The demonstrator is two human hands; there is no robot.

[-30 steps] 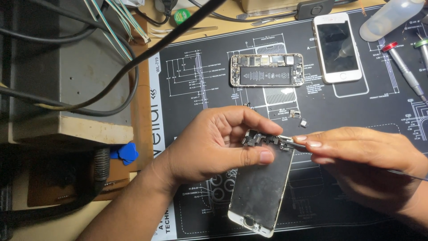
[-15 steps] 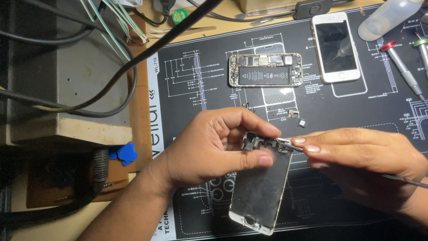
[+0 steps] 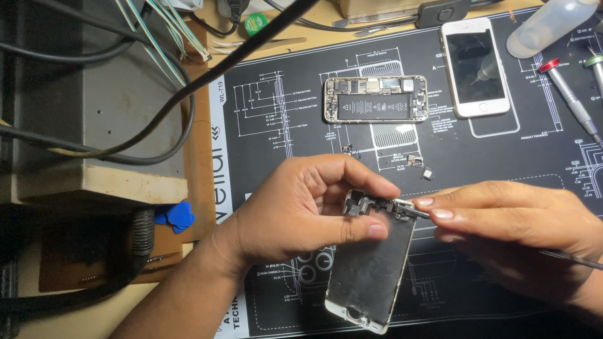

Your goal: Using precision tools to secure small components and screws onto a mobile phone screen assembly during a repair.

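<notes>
**Detached phone screen held over a black repair mat**

Black rubber work mat [image 3: 301, 132] printed with white line drawings covers the bench under warm light. Nearest the camera, the left hand [image 3: 295, 213] holds a detached phone screen panel with a metal back plate and white frame [image 3: 370, 270], tilted, its lower end just above the mat's near edge. The thumb presses on the panel's back and the curled index finger grips its top edge, pinching it between them. The right hand [image 3: 515, 220] comes in from the right, fingers pressed together around a thin metal tool [image 3: 414, 209] whose tip touches the small bracket at the panel's top. Open mat lies between the hands and the phones beyond.

A few tiny loose metal parts [image 3: 419, 166] lie just past the hands. Farther back sits an opened phone body showing its black battery and circuit board [image 3: 375, 98], and just beside it a white phone with a dark screen [image 3: 474, 66]. A red-capped screwdriver [image 3: 568, 94] and a clear plastic bottle [image 3: 549, 25] lie at the far right. Blue plastic picks [image 3: 176, 215] rest off the mat's left edge, near thick black cables [image 3: 157, 119].
</notes>
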